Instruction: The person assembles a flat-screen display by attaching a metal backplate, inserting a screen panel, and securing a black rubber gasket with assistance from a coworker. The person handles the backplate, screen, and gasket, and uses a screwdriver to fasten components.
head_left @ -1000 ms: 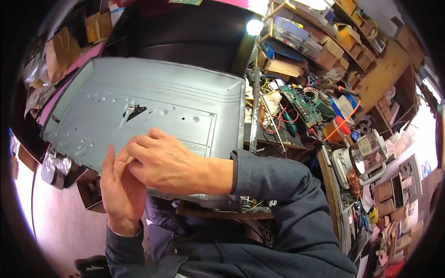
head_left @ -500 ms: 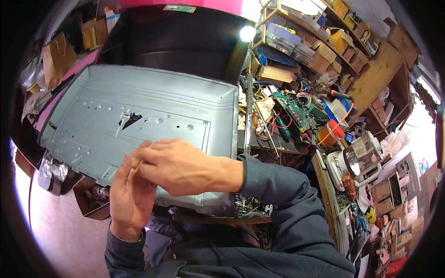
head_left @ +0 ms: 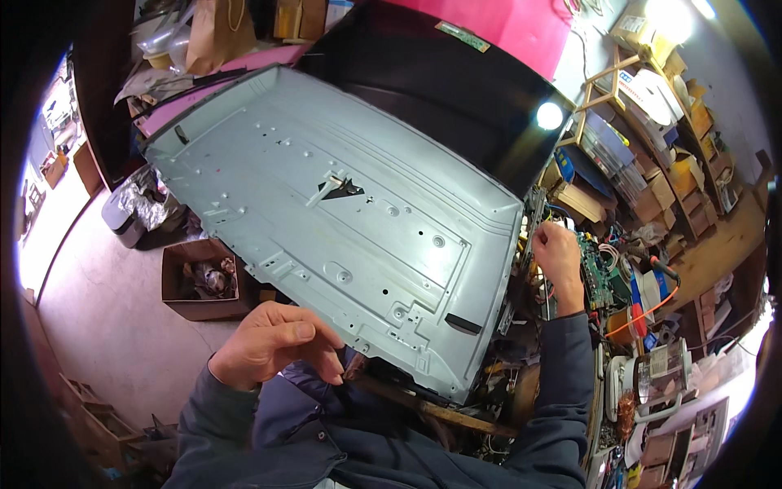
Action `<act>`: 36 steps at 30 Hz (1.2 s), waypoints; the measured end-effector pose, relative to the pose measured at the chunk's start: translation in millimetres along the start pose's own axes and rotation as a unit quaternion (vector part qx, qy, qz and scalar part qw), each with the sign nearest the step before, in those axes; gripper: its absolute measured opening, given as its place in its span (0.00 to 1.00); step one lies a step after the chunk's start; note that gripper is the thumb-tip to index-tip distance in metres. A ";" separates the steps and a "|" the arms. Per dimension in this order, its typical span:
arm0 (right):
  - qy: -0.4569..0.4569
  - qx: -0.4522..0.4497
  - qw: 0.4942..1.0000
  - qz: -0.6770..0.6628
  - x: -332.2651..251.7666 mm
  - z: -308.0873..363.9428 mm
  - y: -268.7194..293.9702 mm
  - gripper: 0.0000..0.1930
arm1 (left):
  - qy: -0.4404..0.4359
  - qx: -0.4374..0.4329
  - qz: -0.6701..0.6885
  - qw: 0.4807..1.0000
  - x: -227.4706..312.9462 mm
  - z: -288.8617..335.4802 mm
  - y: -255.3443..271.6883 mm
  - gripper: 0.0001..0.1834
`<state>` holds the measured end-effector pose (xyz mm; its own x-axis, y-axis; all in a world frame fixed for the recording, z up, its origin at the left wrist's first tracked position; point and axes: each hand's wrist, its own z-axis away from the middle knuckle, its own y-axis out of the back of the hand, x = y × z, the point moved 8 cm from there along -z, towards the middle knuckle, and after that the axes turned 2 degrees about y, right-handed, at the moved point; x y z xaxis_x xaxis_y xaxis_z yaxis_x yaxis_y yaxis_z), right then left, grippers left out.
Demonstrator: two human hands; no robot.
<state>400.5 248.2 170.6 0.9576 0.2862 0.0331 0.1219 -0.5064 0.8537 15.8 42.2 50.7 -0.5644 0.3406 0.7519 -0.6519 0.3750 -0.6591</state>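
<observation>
A large grey stamped sheet-metal panel (head_left: pixel 301 220) with raised edges and small holes lies before me. Near its middle are a torn black patch and a pale strip (head_left: pixel 332 187); a short black strip (head_left: pixel 463 323) lies by its right edge. Just off the front edge, my left hand (head_left: pixel 277 342) hangs with its fingers loosely bent and apart from the panel, nothing visible in it. Beyond the right edge, over the cluttered bench, my right hand (head_left: pixel 558 254) is closed with curled fingers; whatever is in it is hidden.
A dark glossy panel (head_left: pixel 432 90) with a green circuit board (head_left: pixel 462 37) stands behind. On the right bench are a green circuit board (head_left: pixel 596 273), an orange-corded tool (head_left: pixel 664 269) and wires. A cardboard box (head_left: pixel 204 306) sits on the floor at left.
My hands, together over the panel before, have parted: the right one went to the bench on the right, the left one down to the front edge. The view has turned, tilting the panel.
</observation>
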 end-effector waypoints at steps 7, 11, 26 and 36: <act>0.000 -0.036 0.999 -0.007 -1.5 3.3 -20.8 0.06 | 0.046 0.076 -0.036 0.995 -20.5 3.6 32.1 0.18; -0.009 -0.092 0.996 0.022 -0.8 4.9 -31.8 0.06 | 0.056 0.107 -0.047 0.992 -27.8 7.7 39.7 0.19; 0.007 -0.119 0.993 -0.006 26.4 -33.3 -40.7 0.07 | 0.003 0.208 -0.013 0.978 -26.7 -4.7 63.8 0.18; -0.052 -0.025 0.990 -0.131 34.1 -59.7 -32.9 0.11 | -0.003 0.111 -0.003 0.994 -31.1 -7.0 53.7 0.21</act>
<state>413.5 323.2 174.7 0.9170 0.3152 -0.2446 0.3589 -0.3838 0.8508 1.9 57.8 -8.2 -0.5624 0.3335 0.7566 -0.7509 0.1772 -0.6363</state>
